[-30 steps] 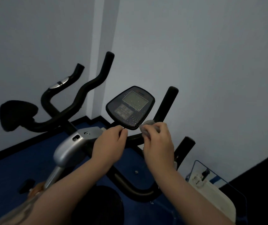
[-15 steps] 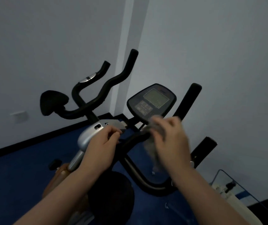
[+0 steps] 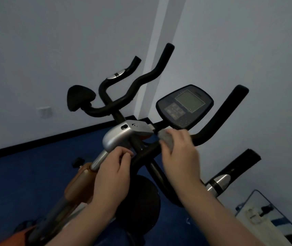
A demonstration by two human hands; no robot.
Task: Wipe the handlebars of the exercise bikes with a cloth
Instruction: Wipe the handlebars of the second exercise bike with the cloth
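An exercise bike stands in front of me with black handlebars (image 3: 219, 119) that curve up on the right, and a dark console (image 3: 184, 105) between them. My right hand (image 3: 179, 157) grips a small grey cloth (image 3: 166, 139) and presses it on the black bar just below the console. My left hand (image 3: 113, 167) is curled with its fingertips pinched together, close to the black stem (image 3: 142, 155) below the silver bracket (image 3: 120, 135). A second set of handlebars (image 3: 131, 89) rises further back on the left.
A black saddle-shaped pad (image 3: 78, 99) sits at the left of the far handlebars. Grey walls meet in a corner behind the bike. The floor (image 3: 26, 174) is blue. A white device with a clear cover (image 3: 262, 217) sits at the lower right.
The view has swung left, so the bike sits further right in frame. My right hand has slid the cloth along the bar under the console. My left hand stays by the stem.
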